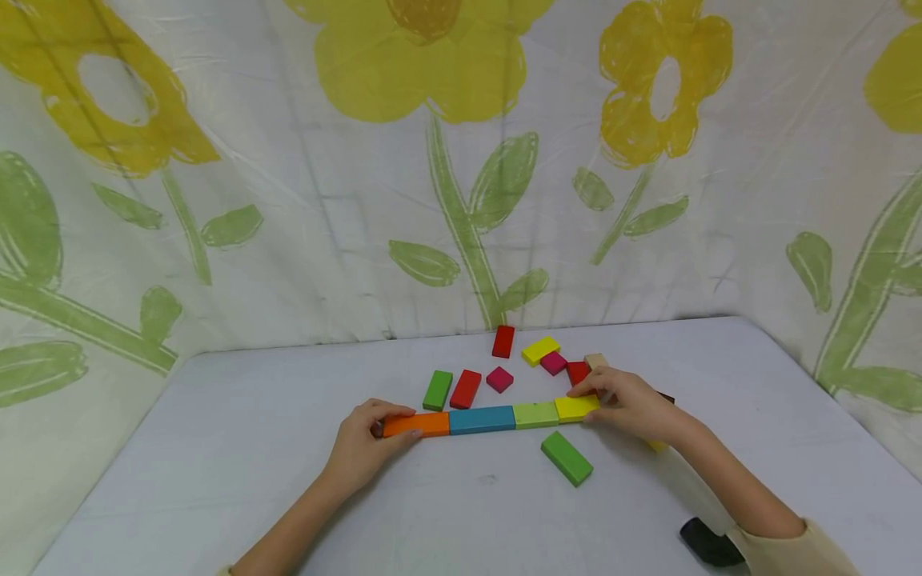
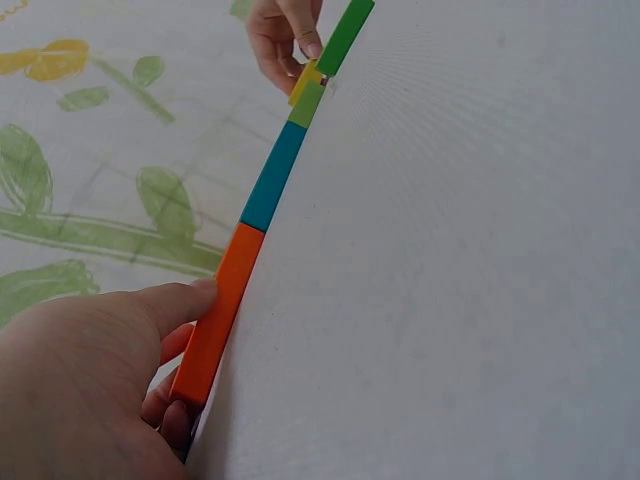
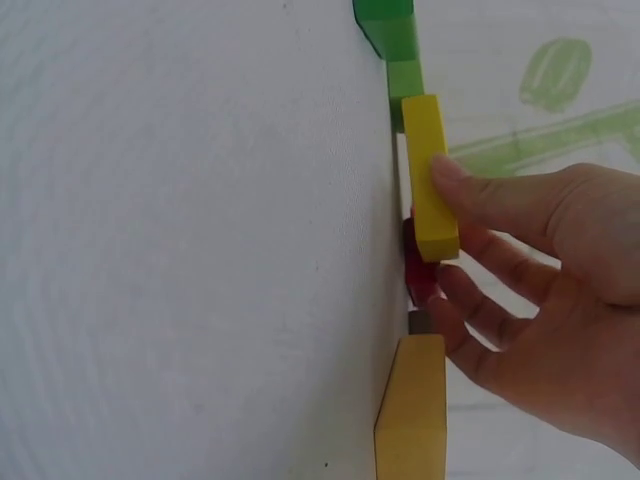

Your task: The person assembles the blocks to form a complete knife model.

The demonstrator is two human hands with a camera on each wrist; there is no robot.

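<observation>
A straight row of blocks lies across the table: orange (image 1: 432, 425), blue (image 1: 481, 419), light green (image 1: 536, 415) and yellow (image 1: 574, 409). My left hand (image 1: 358, 448) holds the orange block at the row's left end, thumb on the near side and fingers behind. At the other end, my right hand (image 1: 630, 404) pinches the yellow block between thumb and fingers. In the right wrist view this yellow block (image 3: 428, 175) sits slightly askew to the light green block (image 3: 405, 80). A darker green block (image 1: 567, 458) lies in front of the row.
Behind the row lie a green block (image 1: 437, 390), red blocks (image 1: 466, 389), magenta pieces (image 1: 499, 379) and another yellow block (image 1: 540, 350). A tan-yellow block (image 3: 415, 420) is partly hidden below my right hand. A black object (image 1: 709, 544) rests by the right sleeve.
</observation>
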